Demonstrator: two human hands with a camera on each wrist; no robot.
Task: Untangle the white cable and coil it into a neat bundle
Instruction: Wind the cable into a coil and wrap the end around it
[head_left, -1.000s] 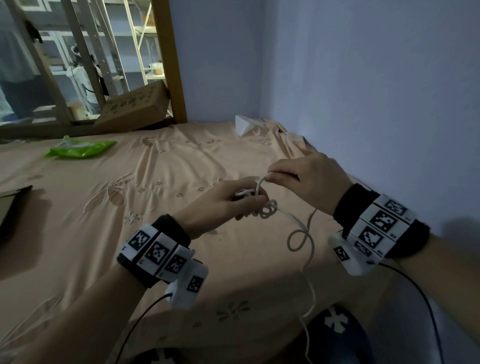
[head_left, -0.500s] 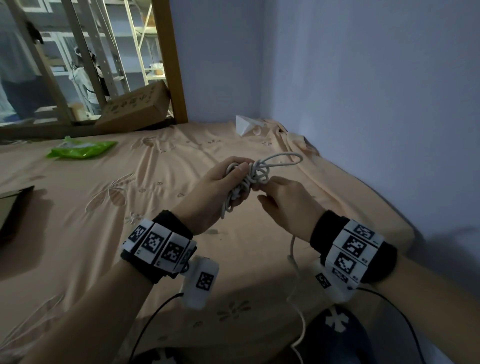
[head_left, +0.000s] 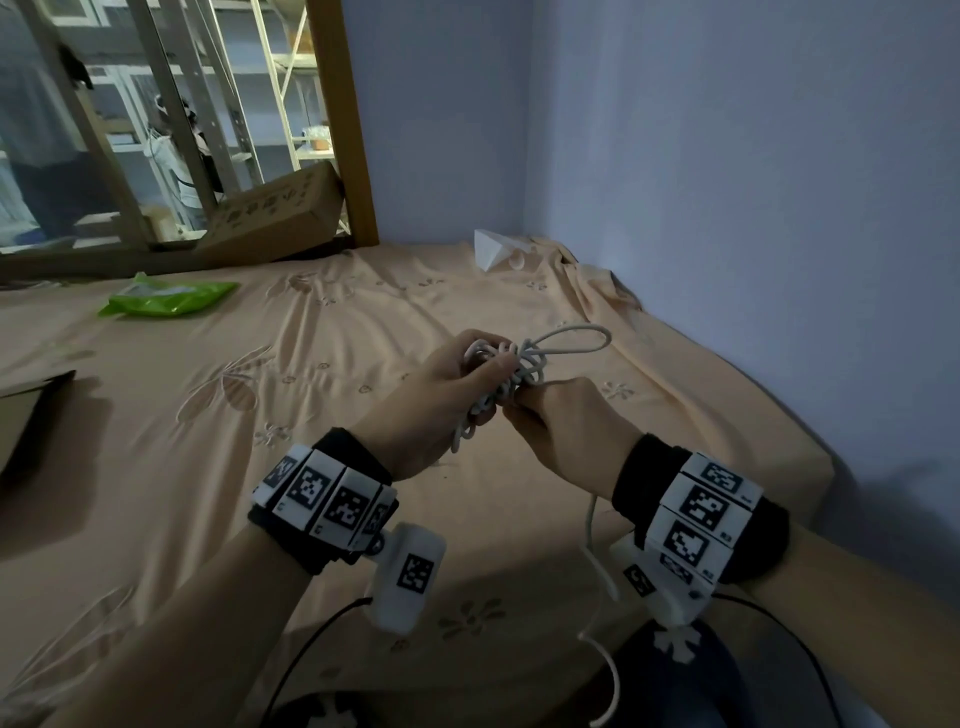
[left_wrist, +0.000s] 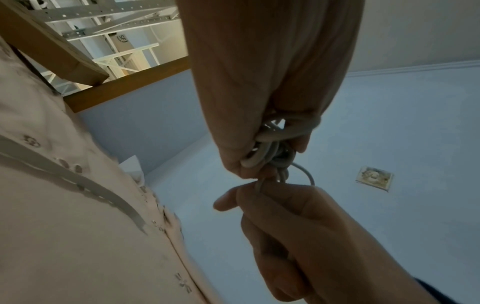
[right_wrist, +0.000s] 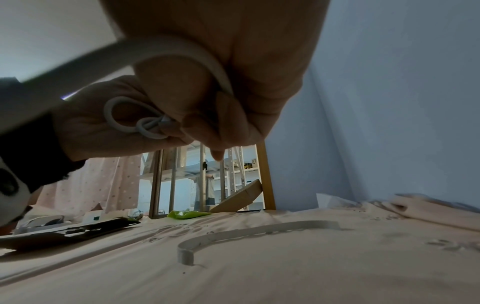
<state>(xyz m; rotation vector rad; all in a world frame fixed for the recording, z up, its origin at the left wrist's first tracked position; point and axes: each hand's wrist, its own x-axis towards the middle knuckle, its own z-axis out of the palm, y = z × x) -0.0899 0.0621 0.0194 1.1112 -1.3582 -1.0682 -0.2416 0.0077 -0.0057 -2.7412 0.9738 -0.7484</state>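
Now both hands meet over the bed, the white cable bunched between them.

Her left hand (head_left: 441, 400) curls round the tangled clump of white cable (head_left: 511, 374), held above the peach bed sheet (head_left: 208, 467); one loop sticks out toward the wall. Touching it, the right hand (head_left: 566, 431) pinches a strand at the clump's near side, and the loose tail hangs below that wrist.

Head view looks down; wrist views (close, upward) share hands (head_left: 519, 410).
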